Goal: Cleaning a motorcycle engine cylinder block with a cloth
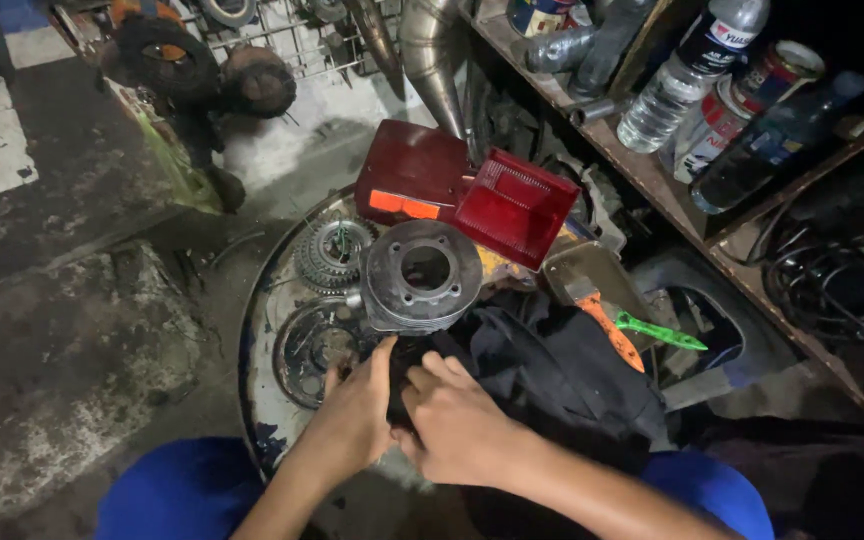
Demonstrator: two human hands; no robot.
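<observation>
Bottles and tins along the wooden shelf (pixel 652 185) at the upper right

A clear plastic bottle (pixel 687 75) leans at the shelf's front edge, capped in white, its wrap label (pixel 727 30) dark blue with white and red; just right of it two round tins stand touching, the nearer tin (pixel 709 125) white with a red band, the farther tin (pixel 777 70) red and gold with a pale lid; next along the edge lies a dark bottle (pixel 762 145) with a blue label band, tilted toward the front; near the shelf's far left end, at the top of the view, stands a can (pixel 535 15) in blue and yellow, partly cut off
</observation>
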